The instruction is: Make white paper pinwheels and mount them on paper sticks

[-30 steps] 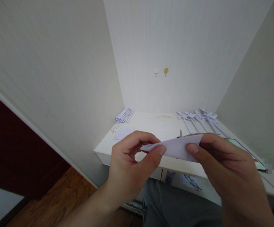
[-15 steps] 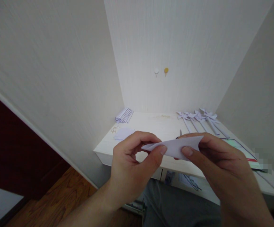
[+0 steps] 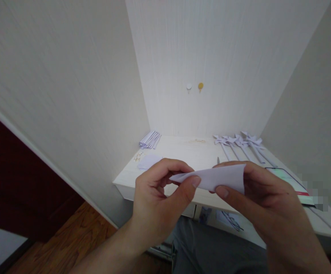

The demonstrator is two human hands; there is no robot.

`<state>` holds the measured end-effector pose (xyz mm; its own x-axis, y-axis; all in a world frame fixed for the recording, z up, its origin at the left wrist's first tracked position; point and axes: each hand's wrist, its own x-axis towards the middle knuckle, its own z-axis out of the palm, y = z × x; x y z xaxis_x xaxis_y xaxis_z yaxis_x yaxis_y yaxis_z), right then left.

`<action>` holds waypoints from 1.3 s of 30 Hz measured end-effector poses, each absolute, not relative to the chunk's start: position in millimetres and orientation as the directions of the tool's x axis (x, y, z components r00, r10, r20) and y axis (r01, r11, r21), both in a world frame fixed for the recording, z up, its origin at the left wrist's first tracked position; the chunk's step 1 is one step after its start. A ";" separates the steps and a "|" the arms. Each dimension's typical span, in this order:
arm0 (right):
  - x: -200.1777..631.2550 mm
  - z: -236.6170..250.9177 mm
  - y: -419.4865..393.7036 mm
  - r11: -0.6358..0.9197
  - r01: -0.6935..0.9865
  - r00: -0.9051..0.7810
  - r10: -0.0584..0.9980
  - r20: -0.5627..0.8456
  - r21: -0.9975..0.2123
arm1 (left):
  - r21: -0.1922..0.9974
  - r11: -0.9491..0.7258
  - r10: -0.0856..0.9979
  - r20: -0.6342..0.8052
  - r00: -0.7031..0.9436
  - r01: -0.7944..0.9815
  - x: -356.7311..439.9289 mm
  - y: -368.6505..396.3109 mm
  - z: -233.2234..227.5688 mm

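A piece of folded white paper [image 3: 225, 177] is held between my two hands above the front of the desk. My left hand [image 3: 161, 203] pinches its narrow, pointed end between thumb and forefinger. On the wider end, the thumb of my right hand [image 3: 271, 205] presses from the near side, with the fingers behind the sheet. Those right fingers are mostly hidden. Beyond my left hand lies a small stack of white paper [image 3: 149, 161], partly covered by the hand.
On the white desk [image 3: 179, 146], a bundle of paper sticks [image 3: 150, 140] lies back left, near small beige bits [image 3: 138, 156]. Several paper pinwheels [image 3: 241, 142] lie back right. A tablet [image 3: 292, 184] with a cable rests at the right. An open compartment [image 3: 221, 219] sits below the desktop.
My right thumb has slid a little left along the paper. The paper's right end now stands flatter and squarer, where before it tapered to a raised corner.
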<state>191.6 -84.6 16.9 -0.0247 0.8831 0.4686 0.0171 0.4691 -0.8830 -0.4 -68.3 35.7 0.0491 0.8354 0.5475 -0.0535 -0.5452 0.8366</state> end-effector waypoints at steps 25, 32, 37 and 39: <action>188.1 19.5 -86.2 0.468 0.077 0.013 0.882 0.470 -0.880 | 0.799 -0.600 0.793 0.600 0.107 -0.039 -0.1 -68.0 32.9; 187.3 18.9 -86.0 0.472 0.066 0.013 0.880 0.474 -0.879 | 0.823 -0.560 0.816 0.568 0.110 -0.094 0.2 -67.5 31.3; 187.2 19.0 -85.0 0.531 0.100 -0.002 0.846 0.533 -0.842 | 0.832 -0.540 0.826 0.553 0.111 -0.129 1.3 -66.7 30.2; 187.0 19.3 -84.3 0.553 0.111 -0.011 0.831 0.556 -0.826 | 0.836 -0.528 0.831 0.545 0.114 -0.149 1.7 -66.6 30.2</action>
